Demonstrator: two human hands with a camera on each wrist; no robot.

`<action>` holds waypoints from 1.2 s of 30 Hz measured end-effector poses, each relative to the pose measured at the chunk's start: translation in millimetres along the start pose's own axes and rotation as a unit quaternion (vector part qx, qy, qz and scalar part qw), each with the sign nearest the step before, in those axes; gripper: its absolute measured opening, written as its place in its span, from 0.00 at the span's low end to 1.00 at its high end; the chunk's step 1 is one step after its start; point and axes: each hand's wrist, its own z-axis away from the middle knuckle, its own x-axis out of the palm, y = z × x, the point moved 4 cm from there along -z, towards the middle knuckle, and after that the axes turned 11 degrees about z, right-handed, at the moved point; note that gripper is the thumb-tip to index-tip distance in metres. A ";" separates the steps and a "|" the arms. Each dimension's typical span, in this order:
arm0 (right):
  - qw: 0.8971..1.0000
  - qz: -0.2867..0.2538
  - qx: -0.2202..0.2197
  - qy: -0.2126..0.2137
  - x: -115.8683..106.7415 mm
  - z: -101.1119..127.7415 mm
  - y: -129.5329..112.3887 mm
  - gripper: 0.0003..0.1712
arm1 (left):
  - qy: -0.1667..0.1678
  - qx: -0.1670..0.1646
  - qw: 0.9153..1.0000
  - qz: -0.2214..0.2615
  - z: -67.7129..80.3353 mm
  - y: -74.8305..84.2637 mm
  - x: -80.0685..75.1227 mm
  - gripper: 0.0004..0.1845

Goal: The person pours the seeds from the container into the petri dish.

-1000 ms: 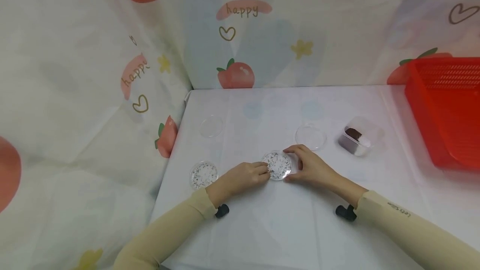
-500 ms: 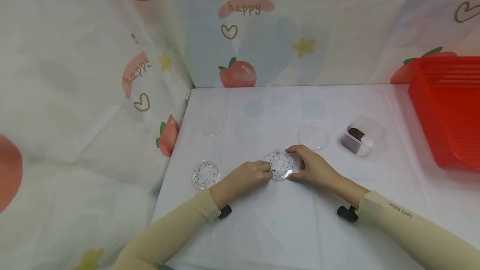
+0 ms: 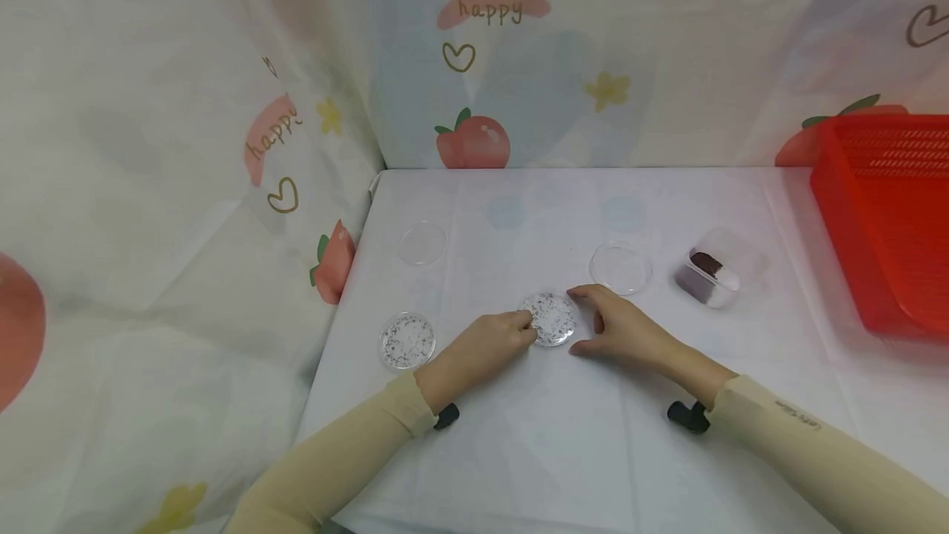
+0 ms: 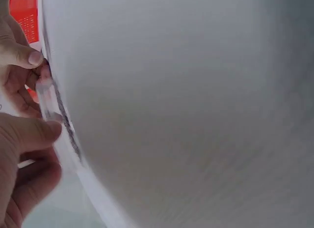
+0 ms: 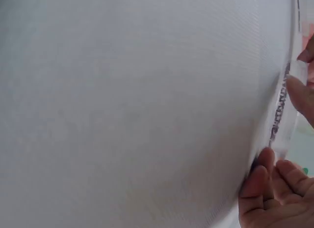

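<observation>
Dish [image 3: 553, 319], speckled, sits pinched by the left hand [image 3: 480, 350], right hand [image 3: 628, 330] wide beside it, contact unclear.

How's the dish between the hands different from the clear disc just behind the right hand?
The dish shows lots of dark specks, but the disc shows none. The left hand pinches the dish's edge, while neither hand grips the disc. The disc also lies farther back than the dish. Both look round, with see-through rims.
</observation>
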 end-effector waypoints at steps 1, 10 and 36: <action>1.000 0.002 0.004 0.000 -2.8 1.3 -0.5 0.48 | -0.003 -0.011 1.000 -0.005 0.5 -1.4 -0.4 0.06; 0.987 0.095 0.014 0.132 -66.0 42.9 7.4 0.37 | -0.048 -0.157 0.986 -0.023 21.0 -42.2 -3.1 0.08; 0.969 0.072 0.192 0.136 -116.2 94.0 131.3 0.60 | -0.078 -0.447 0.889 0.056 90.1 -91.7 -43.1 0.18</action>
